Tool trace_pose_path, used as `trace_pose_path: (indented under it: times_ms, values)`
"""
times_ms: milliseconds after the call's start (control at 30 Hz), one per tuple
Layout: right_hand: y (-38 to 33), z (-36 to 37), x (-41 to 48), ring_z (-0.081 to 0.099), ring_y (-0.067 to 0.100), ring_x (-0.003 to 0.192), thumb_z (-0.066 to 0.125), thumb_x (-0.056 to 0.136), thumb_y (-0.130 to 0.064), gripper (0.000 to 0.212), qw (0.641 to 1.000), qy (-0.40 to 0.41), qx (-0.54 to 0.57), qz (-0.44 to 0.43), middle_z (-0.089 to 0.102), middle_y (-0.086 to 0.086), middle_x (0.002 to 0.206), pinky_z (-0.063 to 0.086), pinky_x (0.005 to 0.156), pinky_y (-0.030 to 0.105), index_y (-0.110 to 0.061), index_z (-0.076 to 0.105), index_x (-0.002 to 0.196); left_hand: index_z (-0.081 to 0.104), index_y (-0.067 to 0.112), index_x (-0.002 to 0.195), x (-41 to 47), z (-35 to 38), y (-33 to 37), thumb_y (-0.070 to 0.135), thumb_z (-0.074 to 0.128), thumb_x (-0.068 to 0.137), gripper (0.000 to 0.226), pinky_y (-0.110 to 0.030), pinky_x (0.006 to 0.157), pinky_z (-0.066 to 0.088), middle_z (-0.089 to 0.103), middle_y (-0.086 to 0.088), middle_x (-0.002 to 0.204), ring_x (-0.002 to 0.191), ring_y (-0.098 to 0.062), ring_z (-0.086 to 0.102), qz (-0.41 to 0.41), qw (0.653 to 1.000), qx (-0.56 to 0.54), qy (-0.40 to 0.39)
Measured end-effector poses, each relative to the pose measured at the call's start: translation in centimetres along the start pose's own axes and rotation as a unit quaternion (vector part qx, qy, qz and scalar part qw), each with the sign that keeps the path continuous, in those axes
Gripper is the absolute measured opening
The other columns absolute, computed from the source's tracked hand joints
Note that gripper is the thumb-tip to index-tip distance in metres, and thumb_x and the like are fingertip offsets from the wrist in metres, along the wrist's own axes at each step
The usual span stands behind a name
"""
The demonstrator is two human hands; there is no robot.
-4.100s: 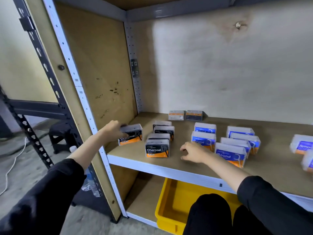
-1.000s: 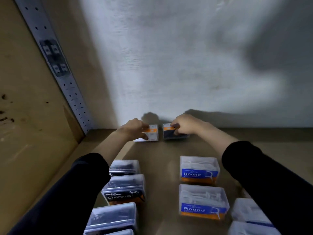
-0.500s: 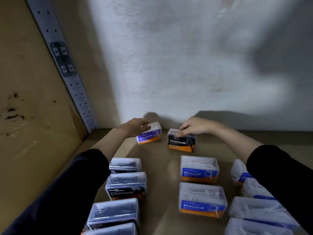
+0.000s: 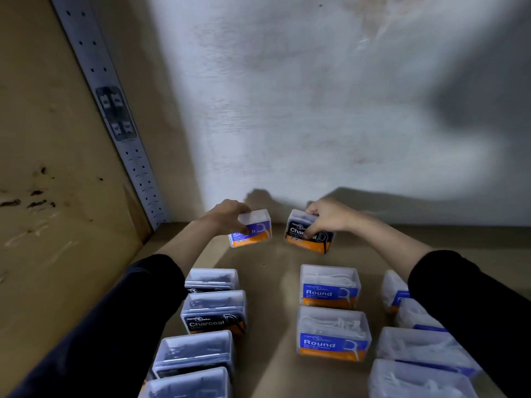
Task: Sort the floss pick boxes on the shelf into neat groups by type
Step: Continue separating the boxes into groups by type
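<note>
Charcoal box (image 4: pixel 323 239) sits pinched in right grip (image 4: pixel 327 215), but Charcoal row (image 4: pixel 214 314) lies nearer left grip (image 4: pixel 227 216), pinching Smooth box (image 4: pixel 257 226)

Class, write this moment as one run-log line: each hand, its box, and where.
left hand: grips Smooth box | right hand: grips Charcoal box | place: back of shelf

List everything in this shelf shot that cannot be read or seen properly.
All in the head view:
- Smooth box: the left hand covers its middle letters.
- held Charcoal box: the right hand covers part of its name.
- far right box: the right sleeve covers most of its label.
- nearest dark box: cut off by the bottom edge.
</note>
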State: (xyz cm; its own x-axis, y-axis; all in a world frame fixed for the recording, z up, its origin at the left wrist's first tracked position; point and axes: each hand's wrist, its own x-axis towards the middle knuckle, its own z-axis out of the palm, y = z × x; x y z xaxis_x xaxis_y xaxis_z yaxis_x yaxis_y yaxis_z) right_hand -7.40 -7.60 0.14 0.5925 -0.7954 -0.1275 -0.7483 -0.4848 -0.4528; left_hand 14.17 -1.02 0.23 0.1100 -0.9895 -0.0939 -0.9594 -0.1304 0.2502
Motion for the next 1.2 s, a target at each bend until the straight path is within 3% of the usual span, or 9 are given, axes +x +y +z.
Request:
trace_pose_path:
  times_ms: [133,300,367,433,633,733,833,1067,1200]
  values:
    - [0.1,-2.8,-2.1,0.06,0.021,0.076,0.077,0.07,-0.017,0.02,0.997,0.031,0.064,0.003,0.067,0.012,0.087,0.038,0.059,0.025,-0.008,0.065,0.083,0.052,0.009,0.13,-1.9,-2.5,1.5,0.018,0.066,0.083,0.05,-0.027,0.093,0.041,0.057,-0.012,0.13,0.117,-0.026,0.053,0.022,0.999,-0.023,0.023]
    - [-0.6,-5.6,-5.5,0.061,0.018,0.066,0.078,0.068,-0.012,0.025,0.996,0.025,0.088,0.001,0.067,0.007,0.073,0.04,0.059,0.023,0.001,0.068,0.087,0.054,0.008,0.128,-5.8,-5.6,4.5,0.019,0.065,0.084,0.047,-0.029,0.097,0.041,0.059,-0.012,0.129,0.118,-0.027,0.054,0.056,0.997,-0.028,0.042]
    - [-0.9,-6.4,-7.0,0.062,0.005,0.051,0.077,0.069,-0.011,0.011,0.996,0.009,0.086,0.0,0.068,-0.008,0.054,0.045,0.052,0.014,-0.008,0.07,0.077,0.055,0.008,0.127,-7.8,-6.6,5.5,0.029,0.068,0.077,0.056,-0.029,0.095,0.041,0.06,-0.012,0.128,0.117,-0.028,0.055,0.059,0.997,-0.037,0.04]
    - [-1.5,-7.1,-8.8,0.06,-0.004,0.043,0.076,0.07,-0.01,0.016,0.996,-0.002,0.085,-0.007,0.065,-0.014,0.045,0.044,0.045,0.006,-0.021,0.065,0.065,0.057,0.007,0.125,-10.0,-7.4,6.3,0.037,0.062,0.065,0.066,-0.03,0.093,0.043,0.062,-0.012,0.125,0.115,-0.028,0.056,0.064,0.996,-0.042,0.035]
    - [-3.2,-8.1,-14.1,0.063,-0.001,0.048,0.075,0.072,-0.012,0.013,0.997,-0.023,0.073,-0.031,0.068,-0.012,0.058,0.046,0.045,0.007,-0.022,0.067,0.073,0.06,0.01,0.121,-15.5,-8.5,8.0,0.024,0.068,0.083,0.041,-0.023,0.078,0.04,0.065,-0.008,0.12,0.094,-0.017,0.055,0.077,0.997,0.006,0.03]
    - [-3.8,-8.0,-16.1,0.065,0.002,0.052,0.073,0.075,-0.012,0.017,0.997,-0.039,0.052,-0.032,0.07,0.002,0.074,0.051,0.051,0.01,-0.008,0.07,0.091,0.063,0.009,0.117,-18.1,-8.8,8.6,0.02,0.068,0.082,0.037,-0.018,0.069,0.042,0.068,-0.008,0.116,0.091,-0.015,0.056,0.083,0.996,-0.006,0.021]
    - [-4.3,-7.8,-17.7,0.066,0.003,0.053,0.071,0.076,-0.01,0.025,0.997,-0.056,0.037,-0.036,0.069,0.011,0.083,0.053,0.057,0.015,-0.003,0.068,0.1,0.064,0.009,0.115,-20.3,-8.9,9.1,0.02,0.069,0.081,0.035,-0.019,0.073,0.046,0.069,-0.008,0.114,0.09,-0.016,0.059,0.083,0.996,-0.01,0.011]
    - [-6.0,-7.0,-20.2,0.066,0.001,0.057,0.07,0.078,-0.013,0.008,0.995,-0.076,0.028,-0.061,0.069,0.0,0.08,0.054,0.058,0.014,-0.019,0.064,0.081,0.062,0.01,0.118,-23.7,-9.0,9.2,0.019,0.071,0.08,0.041,-0.011,0.07,0.045,0.067,-0.005,0.114,0.09,-0.013,0.059,0.075,0.997,-0.006,-0.005]
    - [-7.5,-6.3,-20.9,0.065,0.011,0.071,0.069,0.079,-0.013,0.028,0.994,-0.077,0.028,-0.068,0.068,0.008,0.089,0.053,0.059,0.014,-0.004,0.064,0.105,0.06,0.01,0.121,-24.9,-9.2,8.8,0.021,0.071,0.079,0.045,-0.012,0.072,0.045,0.066,-0.005,0.119,0.092,-0.013,0.059,0.067,0.998,0.01,0.001]
